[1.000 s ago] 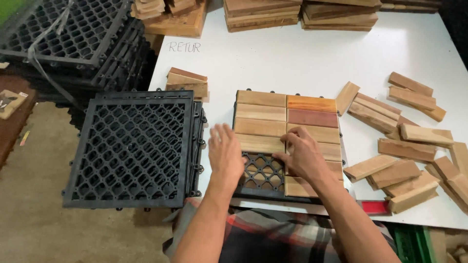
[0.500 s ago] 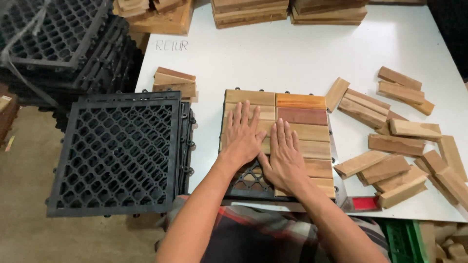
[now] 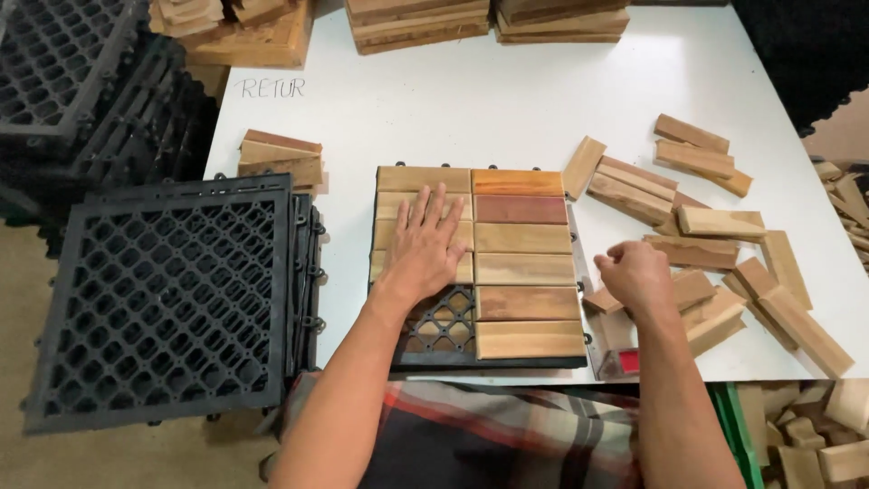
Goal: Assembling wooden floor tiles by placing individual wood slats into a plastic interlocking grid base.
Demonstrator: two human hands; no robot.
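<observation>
Left hand (image 3: 424, 246) lies flat, fingers spread, palm down on the wood slats of the deck tile (image 3: 525, 272) – pressing, gripping nothing. Right hand (image 3: 636, 274) is curled into a loose fist w/ knuckles up, just right of the tile, over a loose wood slat (image 3: 661, 294) – can't tell if it grips it.

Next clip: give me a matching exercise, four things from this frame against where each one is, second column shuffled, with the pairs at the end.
Things:
1. left hand
2. right hand
3. black plastic grid
4. reddish slat

Places:
A. overhanging the table's left edge
B. flat on the slats of the tile's left column
C. second from the top in the tile's right column
D. over the loose wooden pieces right of the tile

Pairs: 1-B, 2-D, 3-A, 4-C
</observation>
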